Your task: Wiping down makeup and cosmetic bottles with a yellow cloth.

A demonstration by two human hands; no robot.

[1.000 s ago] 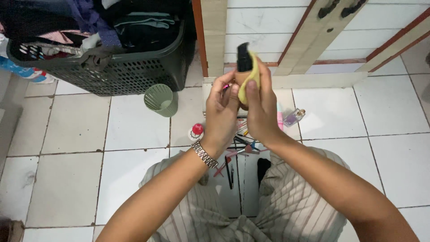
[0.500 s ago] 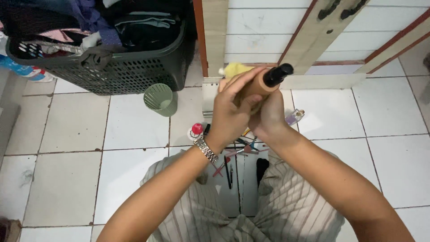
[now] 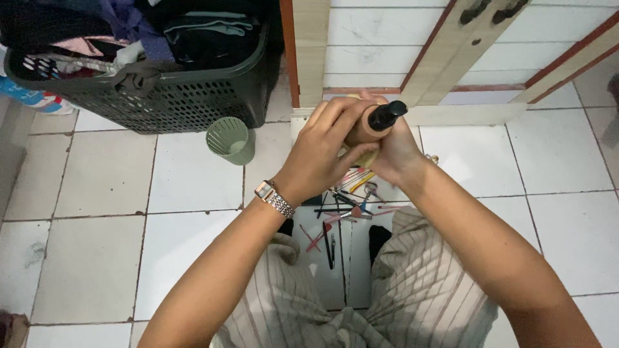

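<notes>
I take the dark perforated laundry basket (image 3: 161,96) at upper left as my landmark; it is heaped with mixed clothes (image 3: 129,32). Just beside its lower right corner a small pale green mesh cup (image 3: 229,140) stands upright on the white tiled floor (image 3: 109,193). Further right of the basket runs a wooden door frame (image 3: 308,51), with a white panelled door (image 3: 380,45) beyond. Well below and right of the basket I see a scatter of pens and small makeup sticks (image 3: 342,209) on the tiles, between knees in striped fabric (image 3: 412,290).

Yellow cloth (image 3: 365,158) now under bottle (image 3: 373,122).
</notes>
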